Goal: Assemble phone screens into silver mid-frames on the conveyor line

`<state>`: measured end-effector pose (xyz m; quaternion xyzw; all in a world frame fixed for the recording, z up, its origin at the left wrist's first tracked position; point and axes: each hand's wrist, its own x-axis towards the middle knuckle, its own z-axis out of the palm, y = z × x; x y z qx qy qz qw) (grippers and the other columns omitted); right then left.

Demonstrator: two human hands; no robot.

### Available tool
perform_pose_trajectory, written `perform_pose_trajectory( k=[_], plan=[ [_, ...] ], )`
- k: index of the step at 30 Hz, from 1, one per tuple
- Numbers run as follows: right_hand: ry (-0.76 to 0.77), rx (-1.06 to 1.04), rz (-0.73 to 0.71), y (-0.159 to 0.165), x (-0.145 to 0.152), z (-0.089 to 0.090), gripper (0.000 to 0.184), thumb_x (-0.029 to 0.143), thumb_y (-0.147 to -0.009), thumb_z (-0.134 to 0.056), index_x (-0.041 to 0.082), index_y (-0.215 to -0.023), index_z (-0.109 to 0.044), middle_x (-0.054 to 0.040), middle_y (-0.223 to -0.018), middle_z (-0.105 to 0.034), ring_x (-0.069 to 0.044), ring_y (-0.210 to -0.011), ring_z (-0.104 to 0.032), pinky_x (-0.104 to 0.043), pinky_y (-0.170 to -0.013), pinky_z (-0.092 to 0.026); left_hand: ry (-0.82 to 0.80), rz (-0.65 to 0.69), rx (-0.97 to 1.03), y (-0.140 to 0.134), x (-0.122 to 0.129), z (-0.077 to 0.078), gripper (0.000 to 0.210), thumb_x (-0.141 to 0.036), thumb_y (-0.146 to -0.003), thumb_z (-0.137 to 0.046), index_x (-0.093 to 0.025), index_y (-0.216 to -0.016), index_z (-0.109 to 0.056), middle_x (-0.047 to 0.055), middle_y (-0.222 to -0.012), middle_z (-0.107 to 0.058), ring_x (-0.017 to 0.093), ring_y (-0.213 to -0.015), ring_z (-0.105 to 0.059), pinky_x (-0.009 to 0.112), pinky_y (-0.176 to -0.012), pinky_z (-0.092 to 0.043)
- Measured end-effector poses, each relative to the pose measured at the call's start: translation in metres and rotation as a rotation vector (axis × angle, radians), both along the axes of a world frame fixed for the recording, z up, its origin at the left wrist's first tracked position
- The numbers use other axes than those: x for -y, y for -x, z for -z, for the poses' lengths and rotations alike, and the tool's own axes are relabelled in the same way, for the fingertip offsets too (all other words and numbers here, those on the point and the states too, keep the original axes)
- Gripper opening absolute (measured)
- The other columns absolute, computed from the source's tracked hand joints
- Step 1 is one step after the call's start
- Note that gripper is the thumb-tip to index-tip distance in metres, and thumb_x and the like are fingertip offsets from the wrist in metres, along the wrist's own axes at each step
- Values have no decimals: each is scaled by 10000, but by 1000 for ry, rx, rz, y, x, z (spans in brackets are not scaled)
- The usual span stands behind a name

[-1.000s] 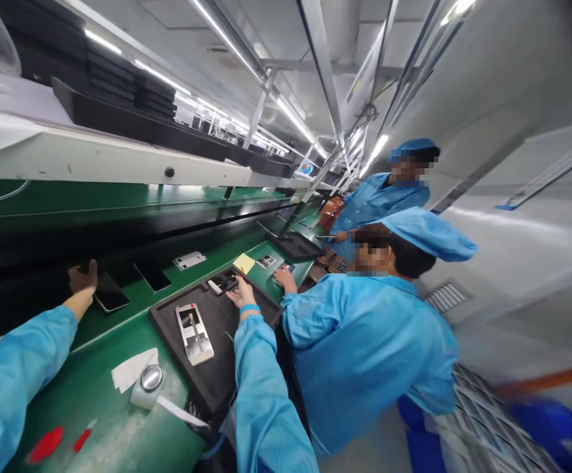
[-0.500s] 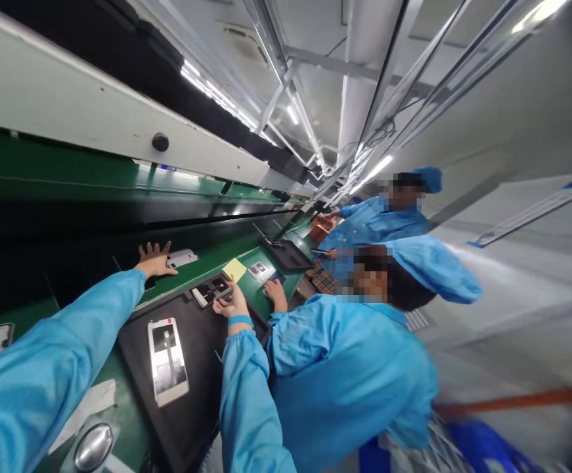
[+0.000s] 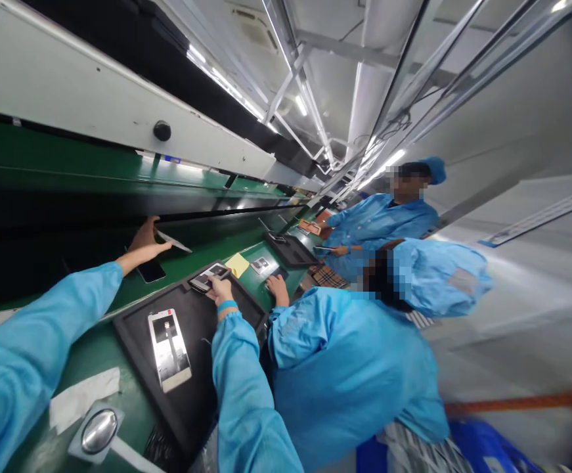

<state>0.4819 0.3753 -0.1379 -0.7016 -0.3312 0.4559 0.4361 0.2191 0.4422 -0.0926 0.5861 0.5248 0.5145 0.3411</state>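
My left hand (image 3: 144,244) is closed on a thin white phone panel (image 3: 177,243), seen nearly edge-on and tilted above the green bench surface. Just below that hand lies a dark phone-sized piece (image 3: 152,272). My right hand (image 3: 220,289), with a blue band at its wrist, has its fingers closed on a white-edged phone (image 3: 201,279) at the far end of a black tray (image 3: 132,341). Another white phone front (image 3: 171,348), with a red mark near its top, lies face up in the tray.
A yellow paper (image 3: 237,265) and a small printed card (image 3: 263,265) lie beyond the tray. A co-worker in blue (image 3: 345,374) leans close on the right; another (image 3: 384,226) stands farther along. A round metal-topped piece (image 3: 99,430) and white paper (image 3: 83,397) are at lower left.
My left hand has gone from spread fingers over the white panel to gripping and lifting it on edge. My right hand has shifted slightly left with the phone.
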Motion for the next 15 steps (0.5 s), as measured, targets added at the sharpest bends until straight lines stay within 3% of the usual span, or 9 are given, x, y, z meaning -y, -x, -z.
perform_pose_trajectory(
  k=[4, 8, 12, 15],
  plan=[
    [-35, 1, -141, -22, 57, 4, 358, 374, -1033, -694, 172, -1325, -652, -104, -1318, -685, -250, -1111, -712, -461, -937, -628, -27, -91, 323, 53, 43, -35, 604, -314, -980, -744, -213, -1522, -495, 120, -1262, -685, 281, -1123, -695, 520, -1022, -581],
    [-86, 31, -294, -39, 122, 15, 262, 340, -994, -749, 147, -1167, -716, -74, -1168, -743, -222, -1012, -734, -429, -911, -627, 40, -146, 639, 98, 111, -59, 553, -233, -1011, -661, -222, -1512, -427, 54, -1067, -700, 248, -965, -747, 520, -954, -623],
    [-174, 85, -310, -33, 154, 23, 301, 353, -864, -868, 166, -1080, -775, -46, -1035, -788, -245, -1030, -733, -404, -960, -602, 142, -165, 857, 117, 179, -65, 242, -260, -1063, -528, -231, -1300, -564, 19, -891, -690, 283, -919, -774, 626, -984, -609],
    [-218, 149, -275, -25, 157, 22, 282, 322, -911, -830, 165, -1131, -749, -59, -1148, -767, -242, -1088, -720, -430, -985, -594, 252, -171, 983, 125, 214, -62, 162, -326, -1061, -541, -205, -1110, -637, 67, -908, -721, 308, -975, -770, 603, -992, -627]
  ],
)
